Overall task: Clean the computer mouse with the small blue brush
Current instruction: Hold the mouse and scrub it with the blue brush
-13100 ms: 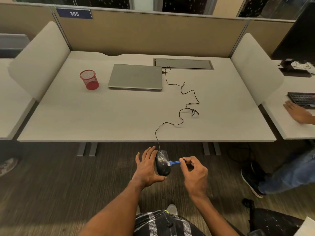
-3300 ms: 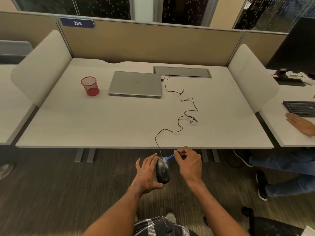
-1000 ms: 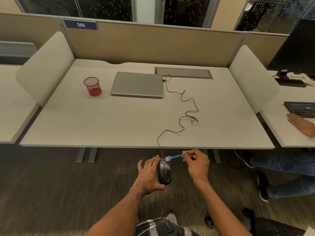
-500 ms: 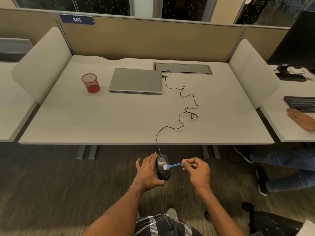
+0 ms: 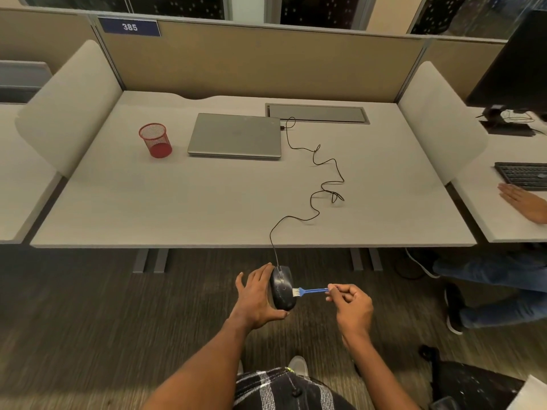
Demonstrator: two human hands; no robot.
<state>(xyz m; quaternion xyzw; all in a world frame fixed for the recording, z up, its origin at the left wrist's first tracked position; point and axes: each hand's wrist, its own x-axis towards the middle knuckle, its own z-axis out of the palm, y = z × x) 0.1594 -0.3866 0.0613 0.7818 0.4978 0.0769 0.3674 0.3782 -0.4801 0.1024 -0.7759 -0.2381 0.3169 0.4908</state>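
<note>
I hold a black wired computer mouse [image 5: 282, 288] in front of me, below the desk's front edge. My left hand [image 5: 255, 300] grips it from the left, thumb under its near end and fingers behind it. My right hand [image 5: 350, 306] pinches the far end of the small blue brush [image 5: 310, 291]. The brush lies level, and its white bristles touch the right side of the mouse near the middle. The mouse's black cable [image 5: 318, 184] runs up over the desk edge and winds to the closed grey laptop [image 5: 235, 135].
The grey desk [image 5: 177, 202] carries a red mesh cup [image 5: 155, 140] at the back left and a cable hatch [image 5: 318, 113] at the back. Padded dividers stand on both sides. Another person's hand [image 5: 522, 202] rests on the neighbouring desk by a keyboard [image 5: 522, 176].
The brush head has slid from the cable end of the mouse down to the middle of its right side. Both hands sit slightly lower in view.
</note>
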